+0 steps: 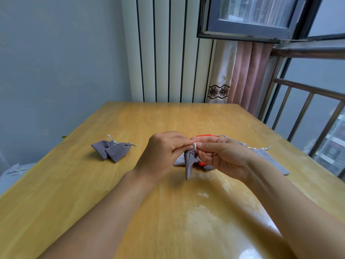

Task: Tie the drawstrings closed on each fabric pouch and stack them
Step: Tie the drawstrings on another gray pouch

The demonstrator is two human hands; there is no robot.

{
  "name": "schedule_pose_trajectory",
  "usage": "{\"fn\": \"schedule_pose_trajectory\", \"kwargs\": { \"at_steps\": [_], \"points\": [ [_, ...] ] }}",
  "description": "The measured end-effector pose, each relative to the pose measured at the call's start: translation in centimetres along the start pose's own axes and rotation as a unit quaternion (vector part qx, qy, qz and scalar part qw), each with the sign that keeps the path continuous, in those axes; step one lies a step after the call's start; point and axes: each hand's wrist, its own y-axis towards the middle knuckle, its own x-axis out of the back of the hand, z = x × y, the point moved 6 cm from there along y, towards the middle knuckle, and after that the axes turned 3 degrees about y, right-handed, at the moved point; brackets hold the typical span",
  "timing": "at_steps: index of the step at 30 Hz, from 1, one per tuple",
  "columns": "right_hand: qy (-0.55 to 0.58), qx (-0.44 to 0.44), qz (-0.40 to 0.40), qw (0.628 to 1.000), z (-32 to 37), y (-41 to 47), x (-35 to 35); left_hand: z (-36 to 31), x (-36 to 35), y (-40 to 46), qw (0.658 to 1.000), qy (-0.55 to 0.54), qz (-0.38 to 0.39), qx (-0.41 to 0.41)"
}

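A small grey fabric pouch [189, 163] hangs above the wooden table [130, 184], its mouth gathered. My left hand [164, 152] and my right hand [220, 156] both pinch its silver drawstring [194, 146] at the top, fingertips almost touching. Two grey pouches [112, 150] with their mouths drawn shut lie overlapping on the table to the left. Behind my hands lies a loose heap: a red pouch [202, 136], mostly hidden, and flat grey pouches [268, 159] with silver strings trailing to the right.
The table's far edge meets a white ribbed radiator [168, 53] and a pink curtain [248, 75]. A window with a metal railing [308, 113] runs along the right side. A grey wall stands to the left.
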Motion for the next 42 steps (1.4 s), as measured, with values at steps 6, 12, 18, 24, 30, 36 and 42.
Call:
{"fn": "schedule_pose_trajectory", "kwargs": {
  "at_steps": [6,12,18,24,30,36,42],
  "points": [
    [-0.056,0.028,-0.014,0.998,0.5,-0.3,0.0,0.0,-0.2,-0.1,1.000,-0.010,0.008,-0.004],
    [-0.054,0.031,-0.034,0.997,0.5,-0.5,-0.1,0.3,-0.5,0.0,1.000,-0.009,0.016,0.007],
    [-0.061,0.045,-0.013,0.997,1.0,-0.8,-0.6,0.0,-0.1,-0.1,0.999,0.008,-0.028,0.037],
    [-0.152,0.103,-0.052,0.982,1.4,-1.1,-0.9,0.2,-0.2,-0.4,0.991,-0.049,-0.050,0.114],
    [-0.124,0.113,-0.057,0.984,1.6,-1.5,-1.1,0.3,0.2,-0.4,0.986,-0.051,-0.069,0.142],
    [-0.121,0.115,-0.059,0.984,1.8,-1.5,-1.1,-0.3,0.2,-0.4,0.983,-0.076,-0.060,0.155],
    [-0.128,0.101,-0.067,0.984,1.5,-1.2,-0.9,-0.9,0.3,-0.3,0.992,-0.036,-0.038,0.119]
  ]
}}
